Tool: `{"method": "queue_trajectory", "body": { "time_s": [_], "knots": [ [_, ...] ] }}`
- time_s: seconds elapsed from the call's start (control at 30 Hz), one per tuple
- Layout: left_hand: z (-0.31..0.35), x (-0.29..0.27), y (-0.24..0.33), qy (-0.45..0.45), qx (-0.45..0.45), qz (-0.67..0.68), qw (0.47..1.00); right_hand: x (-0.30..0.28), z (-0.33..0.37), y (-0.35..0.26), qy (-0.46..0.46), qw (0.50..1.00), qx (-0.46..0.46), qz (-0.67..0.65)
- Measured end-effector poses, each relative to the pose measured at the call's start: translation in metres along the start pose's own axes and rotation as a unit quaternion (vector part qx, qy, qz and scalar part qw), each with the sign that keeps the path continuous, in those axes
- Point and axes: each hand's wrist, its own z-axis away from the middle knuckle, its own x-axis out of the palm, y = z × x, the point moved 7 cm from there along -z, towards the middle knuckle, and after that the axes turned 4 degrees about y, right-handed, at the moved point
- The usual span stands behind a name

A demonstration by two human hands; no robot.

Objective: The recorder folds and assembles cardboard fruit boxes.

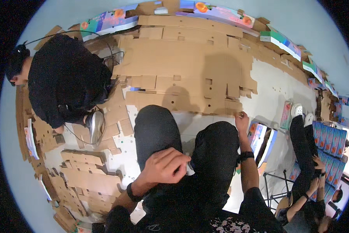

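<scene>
A wide sheet of flattened brown cardboard [143, 64] with cut slots and tabs lies on the floor in front of my knees. At its near right corner is my right hand [242, 122], arm stretched forward, fingers curled together at the cardboard's edge. My left hand [164, 166] is raised over my lap between the knees, closed with the fingers curled in. A small pale patch [190, 169] shows beside its fingertips; whether the hand holds it I cannot make out.
At the left a person in black [67, 77] crouches near a dark cable. Torn cardboard [91, 174] lies at the lower left. Colourful printed boxes [217, 16] line the far wall. A printed carton [261, 141] stands right of my arm. Another person [302, 155] sits by stacked boxes [329, 141].
</scene>
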Motion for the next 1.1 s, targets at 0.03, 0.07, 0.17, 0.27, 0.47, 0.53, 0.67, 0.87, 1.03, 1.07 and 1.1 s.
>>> {"method": "queue_trajectory", "body": {
  "time_s": [0.03, 0.07, 0.17, 0.27, 0.47, 0.53, 0.67, 0.87, 1.03, 1.07, 1.1],
  "knots": [
    [0.003, -0.004, -0.001, 0.014, 0.005, 0.000, 1.000, 0.004, 0.005, -0.001, -0.018, 1.000, -0.012, 0.010],
    [0.005, -0.008, -0.002, 0.021, 0.013, 0.020, 1.000, -0.004, 0.013, -0.010, 0.065, 0.992, -0.084, 0.063],
    [0.012, -0.019, -0.005, 0.031, 0.023, 0.046, 0.998, -0.007, 0.011, -0.031, 0.118, 0.982, -0.132, 0.059],
    [0.021, -0.026, -0.013, 0.045, -0.001, 0.133, 0.990, -0.006, 0.002, -0.040, 0.033, 0.992, -0.107, -0.052],
    [0.016, -0.012, -0.006, 0.047, 0.013, 0.195, 0.980, -0.047, -0.007, -0.099, -0.033, 0.991, -0.108, -0.076],
    [0.014, 0.000, 0.003, 0.021, 0.011, 0.208, 0.978, -0.079, -0.002, -0.124, -0.051, 0.978, -0.039, -0.199],
    [0.009, 0.022, 0.022, -0.033, -0.020, 0.252, 0.967, -0.165, 0.059, -0.194, -0.089, 0.855, 0.037, -0.510],
    [-0.004, 0.023, 0.079, 0.014, 0.130, 0.051, 0.990, -0.202, 0.280, -0.285, -0.419, 0.617, 0.036, -0.665],
    [-0.014, 0.019, 0.131, 0.185, 0.204, -0.038, 0.961, -0.155, 0.426, -0.331, -0.609, 0.638, -0.164, -0.442],
    [-0.019, 0.017, 0.129, 0.232, 0.142, -0.030, 0.962, -0.141, 0.448, -0.332, -0.604, 0.644, -0.140, -0.449],
    [-0.020, 0.011, 0.127, 0.262, 0.128, -0.024, 0.956, -0.132, 0.466, -0.340, -0.574, 0.632, -0.158, -0.496]
  ]
}}
